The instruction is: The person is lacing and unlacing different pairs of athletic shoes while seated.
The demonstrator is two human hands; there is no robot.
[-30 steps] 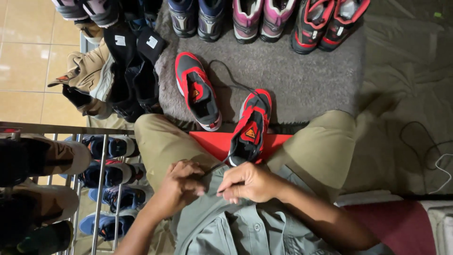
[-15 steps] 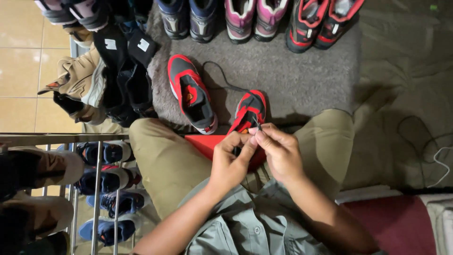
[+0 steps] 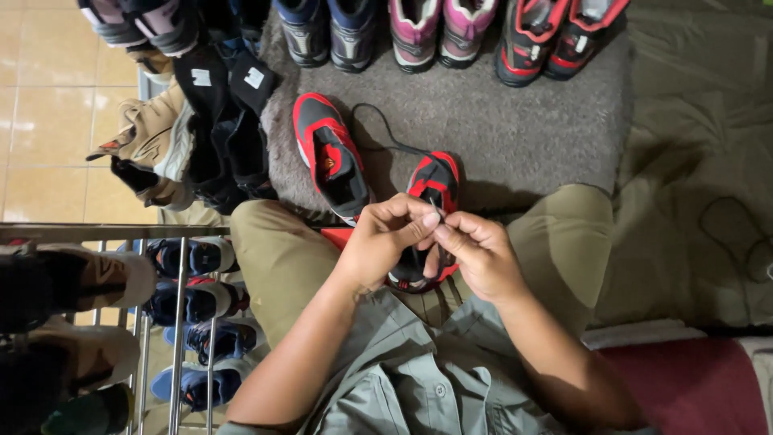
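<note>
1. At about nine o'clock from the hands, a metal shoe rack [image 3: 181,322] holds blue and dark shoes. It is well apart from the work and blocks nothing.
2. At ten o'clock, tan boots [image 3: 153,145] and black shoes [image 3: 225,105] lie in a loose heap just off the grey mat [image 3: 523,121].
3. At eleven o'clock, a loose red-and-black shoe [image 3: 330,157] lies on the mat with its heel near the left knee. It is close to the left hand but not touching it.
4. The left hand [image 3: 386,242] was down at the shirt front a second ago and is now raised. Its fingers are curled in, and thumb and forefinger are pinched on a thin black lace [image 3: 437,216].
5. That lace runs up over the mat in a loop toward eleven o'clock. Only a short piece shows between the fingertips.
6. At twelve o'clock, the second red-and-black shoe [image 3: 432,184] sits between the knees with its toe pointing away. Its heel is hidden under both hands, which came up to it half a second ago.
7. The right hand [image 3: 475,254] has come up as well and is nearly closed. Its fingertips meet the left's on the same lace, so I judge the lacing work is now under way.
8. Farther off at twelve to one o'clock, a row of shoes lines the far edge of the mat, among them a pink pair [image 3: 439,28], clear of the hands.
9. At three o'clock lies olive cloth [image 3: 700,161] with a thin dark cable [image 3: 733,234] on it, well apart.
</note>
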